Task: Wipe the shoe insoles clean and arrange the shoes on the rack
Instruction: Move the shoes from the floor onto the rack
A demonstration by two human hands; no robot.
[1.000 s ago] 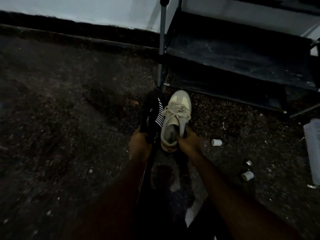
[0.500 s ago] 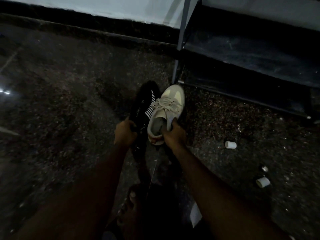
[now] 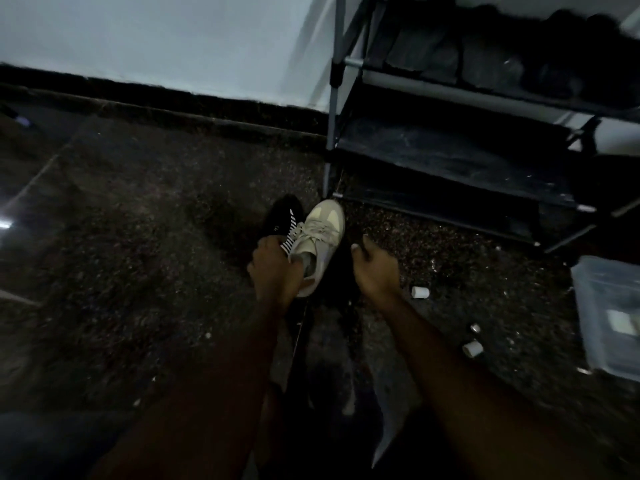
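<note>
beige sneaker (image 3: 320,233) sits just near of the rack's (image 3: 450,161) left leg, black striped shoe (image 3: 282,216) touching its left side. left hand (image 3: 273,271) grips the sneaker's collar. right hand (image 3: 375,271) is just right of the sneaker, fingers curled; too dark to tell if it holds anything.

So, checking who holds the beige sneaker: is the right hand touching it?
Apart. The head view shows a dark strip between the right hand and the beige sneaker; the left hand grips its collar.
</note>
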